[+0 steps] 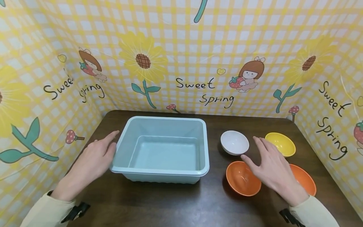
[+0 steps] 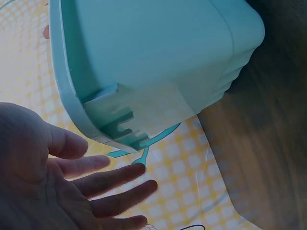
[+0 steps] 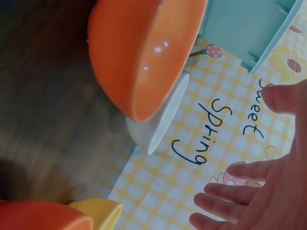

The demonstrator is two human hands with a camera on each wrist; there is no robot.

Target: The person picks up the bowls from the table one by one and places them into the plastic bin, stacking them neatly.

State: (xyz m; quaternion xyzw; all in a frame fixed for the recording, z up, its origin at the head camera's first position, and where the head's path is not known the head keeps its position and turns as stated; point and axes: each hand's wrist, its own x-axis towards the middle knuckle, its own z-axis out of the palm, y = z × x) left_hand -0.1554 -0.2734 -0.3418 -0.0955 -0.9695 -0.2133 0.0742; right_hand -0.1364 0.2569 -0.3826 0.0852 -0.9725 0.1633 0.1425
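Note:
A pale blue plastic tub [image 1: 163, 170] stands empty in the middle of the dark wooden table [image 1: 175, 205]. My left hand [image 1: 96, 154] lies open against the tub's left wall, fingers straight. In the left wrist view the tub [image 2: 153, 62] fills the top, with my left hand [image 2: 72, 182] spread below it. My right hand [image 1: 269, 164] hovers open over four bowls: white [image 1: 234, 142], yellow [image 1: 280, 144], and two orange ones [image 1: 242, 178] [image 1: 304, 179]. The right wrist view shows the near orange bowl [image 3: 144, 52], the white bowl [image 3: 158, 124] and my open right hand [image 3: 259, 191].
Yellow checked cloth walls [image 1: 198, 56] printed with sunflowers and "Sweet Spring" close in the table on the left, back and right. Bare table runs along the front edge, between my two cream sleeves [image 1: 42, 211].

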